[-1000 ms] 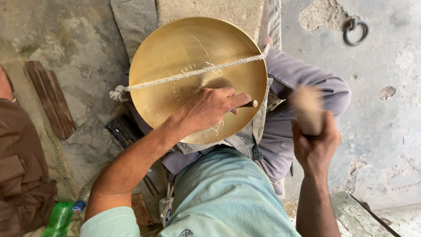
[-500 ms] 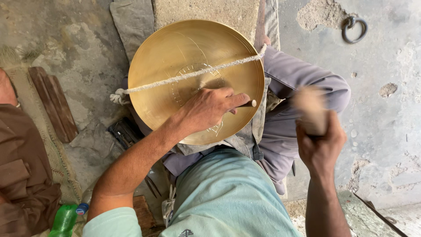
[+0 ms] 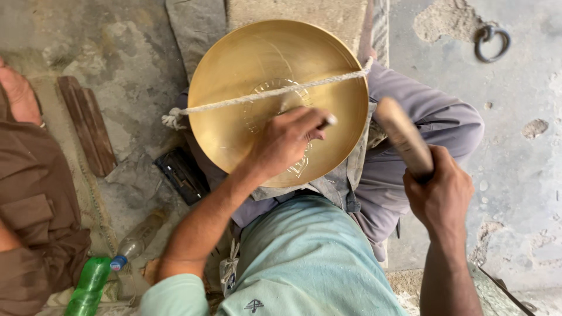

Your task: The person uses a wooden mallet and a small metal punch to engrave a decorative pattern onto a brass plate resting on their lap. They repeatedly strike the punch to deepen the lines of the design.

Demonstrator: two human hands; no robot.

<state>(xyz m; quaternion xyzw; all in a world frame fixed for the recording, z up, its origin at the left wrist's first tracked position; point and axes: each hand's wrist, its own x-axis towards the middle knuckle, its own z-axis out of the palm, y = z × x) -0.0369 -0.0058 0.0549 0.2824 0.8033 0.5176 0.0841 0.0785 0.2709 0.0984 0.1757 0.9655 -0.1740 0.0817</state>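
A round brass plate (image 3: 252,76) lies on my lap, with engraved lines in its middle. A white cord (image 3: 234,102) runs taut across its face. My left hand (image 3: 285,142) rests on the plate and pinches a thin metal chisel (image 3: 329,122) held against the brass. My right hand (image 3: 439,193) grips a wooden mallet (image 3: 404,137), raised to the right of the plate, blurred by motion.
Another person in brown clothing (image 3: 32,199) sits at the left, a foot (image 3: 20,93) showing. A wooden slat (image 3: 88,124), a dark flat object (image 3: 182,174), a green bottle (image 3: 88,288) and a clear bottle (image 3: 137,239) lie on the concrete floor. An iron ring (image 3: 490,41) lies top right.
My right hand has swung the mallet leftward and down toward the chisel. My left hand stays on the plate with the chisel.
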